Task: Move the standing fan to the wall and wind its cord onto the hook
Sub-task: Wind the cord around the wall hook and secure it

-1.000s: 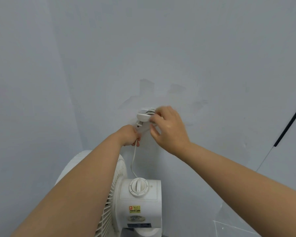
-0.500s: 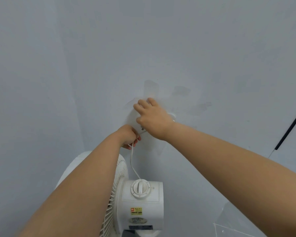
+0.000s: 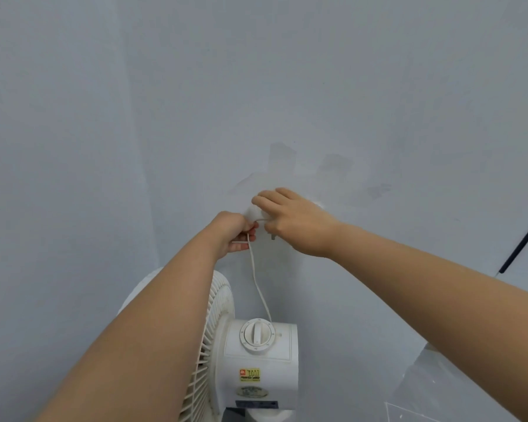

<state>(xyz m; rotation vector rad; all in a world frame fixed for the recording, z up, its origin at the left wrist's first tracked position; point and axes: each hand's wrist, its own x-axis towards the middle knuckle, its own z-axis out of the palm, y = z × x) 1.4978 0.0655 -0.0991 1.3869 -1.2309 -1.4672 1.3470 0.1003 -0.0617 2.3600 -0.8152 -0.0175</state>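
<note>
Pinching cord (image 3: 258, 287) with left hand (image 3: 230, 233), just beside right hand (image 3: 296, 222) gripping plug (image 3: 254, 212) against wall (image 3: 348, 102), directly above fan (image 3: 256, 360).

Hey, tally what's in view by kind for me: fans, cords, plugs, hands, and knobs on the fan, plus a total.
Fan: 1
Cord: 1
Plug: 1
Hands: 2, left hand and right hand
Knob: 1
Total: 6
</note>
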